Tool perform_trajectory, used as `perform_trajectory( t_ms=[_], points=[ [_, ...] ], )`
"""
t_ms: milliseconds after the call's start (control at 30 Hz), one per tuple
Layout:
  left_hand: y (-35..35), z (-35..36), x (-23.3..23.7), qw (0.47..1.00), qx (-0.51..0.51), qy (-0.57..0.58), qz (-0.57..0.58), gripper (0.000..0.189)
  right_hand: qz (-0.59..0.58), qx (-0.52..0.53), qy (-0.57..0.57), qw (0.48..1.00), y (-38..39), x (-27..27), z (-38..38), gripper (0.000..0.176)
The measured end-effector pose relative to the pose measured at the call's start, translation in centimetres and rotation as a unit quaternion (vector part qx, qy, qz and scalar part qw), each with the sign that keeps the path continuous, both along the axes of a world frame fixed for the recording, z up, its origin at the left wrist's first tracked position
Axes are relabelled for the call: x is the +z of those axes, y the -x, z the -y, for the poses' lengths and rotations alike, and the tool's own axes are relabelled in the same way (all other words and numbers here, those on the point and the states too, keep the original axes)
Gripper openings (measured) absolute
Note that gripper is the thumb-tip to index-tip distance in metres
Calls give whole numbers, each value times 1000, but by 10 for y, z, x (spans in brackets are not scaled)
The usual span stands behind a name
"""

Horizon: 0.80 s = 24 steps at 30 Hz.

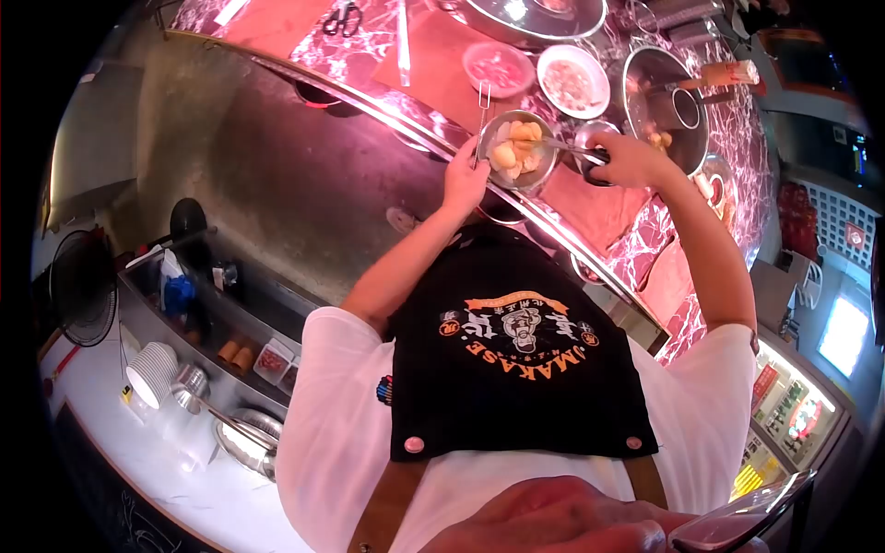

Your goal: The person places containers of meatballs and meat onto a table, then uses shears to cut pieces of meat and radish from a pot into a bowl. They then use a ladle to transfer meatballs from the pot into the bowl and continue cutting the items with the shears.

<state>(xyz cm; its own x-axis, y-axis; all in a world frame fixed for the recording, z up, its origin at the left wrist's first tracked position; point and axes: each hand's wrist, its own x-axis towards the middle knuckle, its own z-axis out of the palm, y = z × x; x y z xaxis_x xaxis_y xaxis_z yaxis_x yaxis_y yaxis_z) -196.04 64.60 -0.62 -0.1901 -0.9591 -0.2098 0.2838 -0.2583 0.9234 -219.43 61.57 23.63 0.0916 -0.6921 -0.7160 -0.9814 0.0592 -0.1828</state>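
Observation:
My left hand (466,177) is closed at the near-left rim of a small metal bowl (550,170). A slim two-pronged fork (484,100) sticks up from these fingers. In the bowl lie pale yellow-orange food pieces (516,147). My right hand (631,158) is wrapped round the black handles of scissors (564,146), whose blades reach left over the food. Whether the blades touch a piece cannot be made out. Behind the bowl stand a pink bowl (498,70) and a white bowl (573,83), both with pale contents.
A large round pot (666,138) with a central tube stands at the right. Another large metal pan (535,11) is at the back. Black-handled scissors (342,20) lie on the marbled counter (604,263). A fan (83,288) and stacked white bowls (152,373) stand at the left.

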Motion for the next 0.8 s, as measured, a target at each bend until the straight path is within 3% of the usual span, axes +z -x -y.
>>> perform_trajectory(
  t_ms=[33, 67, 300, 433, 500, 567, 633, 700, 733, 800],
  points=[
    [-16, 9, 10, 999, 10, 25, -27, 50, 1, 11, -4, 1000, -21, 2, 11, 54],
    [-38, 19, 27, 999, -8, 23, 26, 50, 14, 10, 1, 1000, -37, 0, 21, 49],
    [-135, 67, 21, 994, 103, 44, -9, 53, 69, 99, 30, 992, -128, -6, 91, 39],
    [-186, 101, 29, 989, 143, -22, -42, 53, 79, 148, 71, 983, -182, 10, 130, 37],
    [-215, 123, 32, 988, 153, -23, 17, 54, 106, 127, 107, 980, -192, 13, 144, 38],
    [-239, 148, 47, 986, 164, -19, -31, 55, 118, 52, 86, 988, -206, 29, 152, 44],
    [-263, 173, 56, 988, 154, -22, -6, 56, 145, 28, 123, 981, -219, 32, 160, 55],
    [-278, 201, 50, 985, 166, -29, -31, 56, 217, 9, 212, 953, -231, -7, 171, 53],
    [-284, 216, 40, 984, 174, -22, -40, 53, 231, -34, 188, 954, -244, -25, 179, 56],
    [-290, 245, 48, 985, 172, -12, -17, 53, 200, -66, 245, 946, -274, -69, 190, 59]
  ],
)
